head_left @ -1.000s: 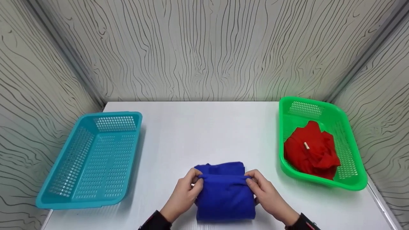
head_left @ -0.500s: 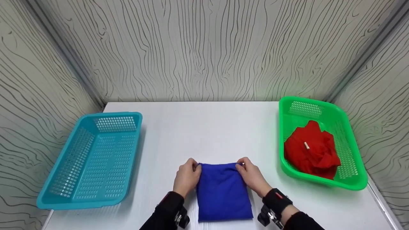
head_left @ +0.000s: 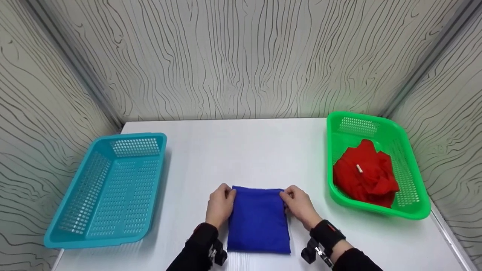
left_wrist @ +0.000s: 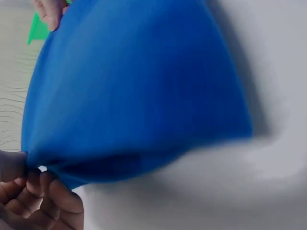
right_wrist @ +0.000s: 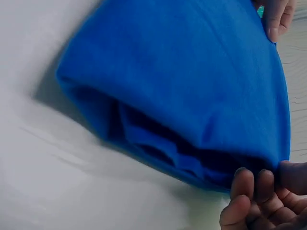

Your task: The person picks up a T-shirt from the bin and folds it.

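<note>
A blue cloth (head_left: 259, 222), folded into a rectangle, lies near the front of the white table. My left hand (head_left: 220, 203) pinches its far left corner between thumb and fingers; in the left wrist view, the left thumb and curled fingers (left_wrist: 62, 196) are at that corner. At the far right corner my right hand (head_left: 299, 205) pinches the fabric the same way. Seen from the right wrist, the side of the cloth (right_wrist: 182, 86) shows several folded layers, with the right fingers (right_wrist: 242, 184) at its corner.
To the left stands a blue-green plastic basket (head_left: 160, 177) with nothing in it. A green basket (head_left: 416, 177) at the right holds a crumpled red cloth (head_left: 363, 177) with a small white tag. Patterned panels (head_left: 226, 60) enclose the white table (head_left: 241, 150) at the back and sides.
The upper fold of the blue cloth has been carried to its far edge, covering the layer visible before. Both hands moved away from the body with it, and the cloth now lies flatter.
</note>
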`<state>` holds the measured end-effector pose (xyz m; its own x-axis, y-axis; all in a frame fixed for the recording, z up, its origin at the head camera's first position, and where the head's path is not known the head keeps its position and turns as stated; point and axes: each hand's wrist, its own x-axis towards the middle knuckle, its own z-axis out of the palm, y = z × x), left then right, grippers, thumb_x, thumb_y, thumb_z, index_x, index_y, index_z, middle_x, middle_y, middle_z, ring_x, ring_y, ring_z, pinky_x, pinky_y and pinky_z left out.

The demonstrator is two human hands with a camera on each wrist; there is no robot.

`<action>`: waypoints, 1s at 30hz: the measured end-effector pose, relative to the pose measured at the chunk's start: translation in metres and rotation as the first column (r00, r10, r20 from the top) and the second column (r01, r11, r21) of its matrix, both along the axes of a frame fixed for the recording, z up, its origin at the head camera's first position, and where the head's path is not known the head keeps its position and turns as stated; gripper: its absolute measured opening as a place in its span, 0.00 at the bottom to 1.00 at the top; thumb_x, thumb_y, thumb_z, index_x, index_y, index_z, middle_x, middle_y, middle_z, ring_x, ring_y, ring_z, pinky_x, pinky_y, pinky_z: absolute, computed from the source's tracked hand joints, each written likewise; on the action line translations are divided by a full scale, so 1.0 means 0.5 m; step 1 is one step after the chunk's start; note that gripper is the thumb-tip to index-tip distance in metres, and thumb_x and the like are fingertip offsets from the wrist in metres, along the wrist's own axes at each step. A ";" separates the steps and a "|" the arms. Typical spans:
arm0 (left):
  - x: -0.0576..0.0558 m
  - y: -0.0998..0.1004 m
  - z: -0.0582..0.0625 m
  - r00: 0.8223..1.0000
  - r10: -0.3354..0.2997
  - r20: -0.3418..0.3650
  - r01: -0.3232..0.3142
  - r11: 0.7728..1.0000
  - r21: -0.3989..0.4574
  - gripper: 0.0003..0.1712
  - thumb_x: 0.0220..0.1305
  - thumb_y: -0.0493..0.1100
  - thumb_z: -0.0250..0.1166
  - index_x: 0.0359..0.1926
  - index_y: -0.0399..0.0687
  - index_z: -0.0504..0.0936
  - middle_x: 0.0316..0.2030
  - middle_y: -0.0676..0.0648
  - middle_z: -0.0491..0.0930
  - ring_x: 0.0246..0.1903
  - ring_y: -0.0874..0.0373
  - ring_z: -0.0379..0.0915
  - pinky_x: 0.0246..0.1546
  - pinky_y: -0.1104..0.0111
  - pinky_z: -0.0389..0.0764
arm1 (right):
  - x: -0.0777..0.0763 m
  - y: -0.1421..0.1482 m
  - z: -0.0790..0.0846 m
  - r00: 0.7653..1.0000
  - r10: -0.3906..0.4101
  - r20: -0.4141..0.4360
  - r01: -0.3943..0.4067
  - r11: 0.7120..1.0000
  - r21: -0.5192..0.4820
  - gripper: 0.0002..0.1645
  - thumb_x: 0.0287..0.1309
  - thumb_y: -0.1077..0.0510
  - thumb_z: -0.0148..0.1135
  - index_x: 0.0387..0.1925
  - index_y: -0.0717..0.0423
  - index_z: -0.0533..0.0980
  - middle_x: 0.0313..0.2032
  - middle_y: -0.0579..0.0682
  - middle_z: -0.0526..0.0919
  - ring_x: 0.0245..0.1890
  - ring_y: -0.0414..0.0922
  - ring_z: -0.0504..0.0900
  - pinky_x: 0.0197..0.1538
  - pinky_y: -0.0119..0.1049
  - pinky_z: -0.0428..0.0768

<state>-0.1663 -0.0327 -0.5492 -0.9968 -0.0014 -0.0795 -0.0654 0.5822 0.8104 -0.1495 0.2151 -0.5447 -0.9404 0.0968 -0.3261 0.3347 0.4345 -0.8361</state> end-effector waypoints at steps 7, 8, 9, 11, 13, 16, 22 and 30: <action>0.016 -0.022 -0.002 0.995 -0.077 0.060 0.074 0.996 0.051 0.11 0.63 0.47 0.58 0.27 0.46 0.73 0.22 0.52 0.69 0.22 0.61 0.65 0.23 0.72 0.66 | 0.024 0.002 -0.004 0.992 0.116 0.059 -0.115 0.993 -0.021 0.17 0.59 0.48 0.57 0.27 0.58 0.71 0.20 0.51 0.73 0.20 0.52 0.76 0.20 0.36 0.71; 0.017 -0.024 -0.001 0.995 -0.079 0.060 0.075 0.995 0.066 0.11 0.63 0.47 0.58 0.27 0.45 0.73 0.22 0.52 0.68 0.22 0.62 0.65 0.23 0.72 0.66 | 0.027 0.002 -0.005 0.992 0.115 0.051 -0.113 0.993 -0.033 0.16 0.59 0.49 0.57 0.27 0.59 0.71 0.20 0.50 0.72 0.20 0.50 0.75 0.20 0.34 0.70; 0.019 -0.026 0.000 0.995 -0.079 0.067 0.073 0.994 0.085 0.12 0.63 0.48 0.58 0.28 0.44 0.73 0.22 0.52 0.69 0.22 0.61 0.65 0.22 0.72 0.67 | 0.030 0.002 -0.005 0.993 0.112 0.041 -0.111 0.993 -0.040 0.17 0.60 0.49 0.56 0.27 0.59 0.71 0.21 0.49 0.71 0.20 0.47 0.74 0.21 0.33 0.69; 0.026 -0.031 0.001 0.990 -0.092 0.107 0.080 0.991 0.106 0.15 0.63 0.52 0.57 0.28 0.45 0.74 0.22 0.52 0.69 0.21 0.61 0.65 0.20 0.71 0.68 | 0.039 0.002 -0.007 0.991 0.120 0.054 -0.117 0.992 -0.044 0.19 0.60 0.46 0.56 0.29 0.60 0.72 0.21 0.48 0.71 0.19 0.45 0.72 0.20 0.32 0.68; 0.035 -0.038 0.002 0.978 -0.125 0.168 0.106 0.988 0.115 0.17 0.61 0.54 0.58 0.27 0.45 0.73 0.22 0.53 0.70 0.20 0.61 0.66 0.18 0.71 0.69 | 0.050 0.003 -0.009 0.984 0.148 0.096 -0.143 0.988 -0.048 0.20 0.58 0.45 0.57 0.28 0.60 0.72 0.19 0.46 0.70 0.18 0.42 0.69 0.19 0.32 0.66; 0.050 -0.050 0.001 0.958 -0.166 0.233 0.141 0.983 0.120 0.17 0.60 0.53 0.60 0.26 0.45 0.74 0.21 0.54 0.70 0.18 0.62 0.66 0.17 0.70 0.70 | 0.065 0.003 -0.012 0.972 0.187 0.145 -0.181 0.982 -0.056 0.20 0.58 0.46 0.58 0.26 0.60 0.72 0.17 0.42 0.67 0.17 0.39 0.66 0.19 0.30 0.64; 0.084 -0.078 0.002 0.920 -0.232 0.317 0.182 0.967 0.179 0.18 0.55 0.55 0.64 0.28 0.46 0.76 0.19 0.55 0.69 0.15 0.63 0.63 0.15 0.71 0.67 | 0.099 0.007 -0.014 0.961 0.202 0.187 -0.186 0.977 -0.101 0.19 0.57 0.44 0.57 0.27 0.57 0.72 0.17 0.42 0.67 0.17 0.38 0.65 0.17 0.29 0.62; 0.126 -0.103 -0.012 0.861 -0.354 0.365 0.283 0.930 0.235 0.08 0.51 0.41 0.67 0.24 0.46 0.75 0.14 0.59 0.67 0.09 0.67 0.59 0.08 0.76 0.63 | 0.139 0.022 -0.022 0.894 0.351 0.281 -0.302 0.932 -0.201 0.12 0.56 0.52 0.59 0.24 0.54 0.68 0.10 0.39 0.69 0.08 0.33 0.62 0.10 0.26 0.59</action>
<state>-0.1031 -0.0840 -0.5551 -0.8249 0.3598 -0.4360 -0.2343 0.4842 0.8430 -0.0799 0.2259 -0.5558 -0.7613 -0.2704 -0.5893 0.4451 0.4430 -0.7782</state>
